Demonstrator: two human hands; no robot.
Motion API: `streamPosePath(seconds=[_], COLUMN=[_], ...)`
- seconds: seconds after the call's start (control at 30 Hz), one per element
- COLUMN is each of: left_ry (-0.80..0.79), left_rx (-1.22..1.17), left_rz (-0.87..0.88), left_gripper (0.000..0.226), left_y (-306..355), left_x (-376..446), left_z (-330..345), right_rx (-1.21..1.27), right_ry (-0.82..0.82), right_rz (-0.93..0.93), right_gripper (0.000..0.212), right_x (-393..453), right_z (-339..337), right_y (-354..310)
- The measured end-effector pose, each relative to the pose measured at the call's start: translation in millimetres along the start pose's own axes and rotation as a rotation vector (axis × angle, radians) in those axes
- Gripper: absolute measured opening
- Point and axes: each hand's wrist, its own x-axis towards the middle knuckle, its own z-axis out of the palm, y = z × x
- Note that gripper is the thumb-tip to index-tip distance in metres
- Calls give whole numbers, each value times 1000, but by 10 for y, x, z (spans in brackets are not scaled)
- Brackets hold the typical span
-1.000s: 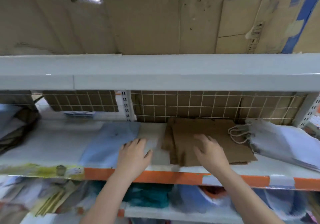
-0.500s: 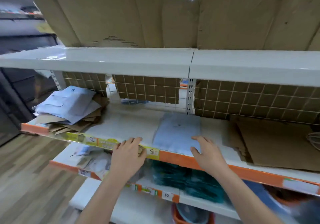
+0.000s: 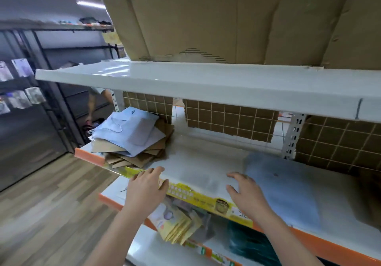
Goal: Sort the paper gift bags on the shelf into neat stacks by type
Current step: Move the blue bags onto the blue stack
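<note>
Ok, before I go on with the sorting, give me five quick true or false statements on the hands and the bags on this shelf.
1. The left hand holds a brown bag. False: its fingers lie relaxed at the shelf's front edge and hold nothing.
2. The mixed pile at the shelf's left end has white bags on top of brown ones. True.
3. The right hand is open, beside the flat white bag. True.
4. The mixed pile is already sorted by type. False: white and brown bags lie jumbled together, at different angles.
5. The shelf above the bags carries more gift bags. False: flattened cardboard stands on it.
</note>
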Motion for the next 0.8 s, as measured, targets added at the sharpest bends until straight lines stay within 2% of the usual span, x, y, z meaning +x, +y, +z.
streamPosePath(seconds=[0.13, 0.27, 0.47, 0.8], left_ry=[-7, -7, -64, -127], left_rx=[45, 47, 103, 99], left_rz=[-25, -98, -297, -489], left_gripper=[30, 33, 40, 71], left_y=[-437, -825, -1327, -2419], left_x=[365, 680, 1133, 2137], left_z=[-34, -13, 45, 348], right_rx=[1, -16, -42, 2], right_ry=[-19, -39, -94, -63], right_rz=[-19, -51, -25, 121], right_gripper=[38, 38, 36, 30], right_x=[423, 808, 1163, 1503], right_z=[268, 463, 745, 1362], right_y=[-272, -505, -783, -1363])
